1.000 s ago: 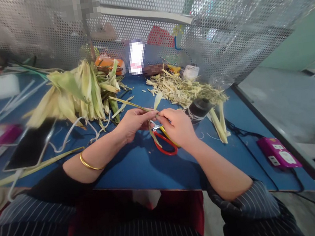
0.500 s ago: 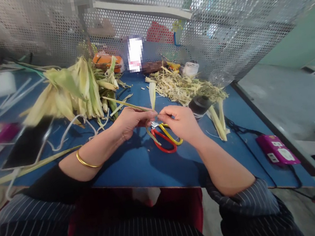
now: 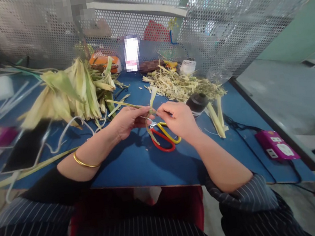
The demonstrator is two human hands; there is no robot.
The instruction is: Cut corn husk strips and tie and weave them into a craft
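Note:
My left hand [image 3: 128, 120] and my right hand [image 3: 177, 118] meet above the blue table [image 3: 140, 164], both pinched on one thin strip of corn husk [image 3: 151, 102]. The strip's pale end sticks up between the fingertips, and a long end trails left across the table. Scissors with red and yellow handles [image 3: 163, 137] lie on the table just under my right hand. A gold bangle [image 3: 83, 163] circles my left wrist.
A heap of corn husks [image 3: 73, 93] lies at the back left, a pile of shredded husk scraps [image 3: 182, 86] at the back right beside a black spool [image 3: 197, 103]. A phone [image 3: 27, 147] with a white cable sits left. A pink power strip [image 3: 277, 145] lies right. Perforated metal screens [image 3: 235, 23] wall the back.
My hands have stayed together on the strip, working it between the fingertips; its upright pale end now stands shorter and bent. The view has shifted slightly.

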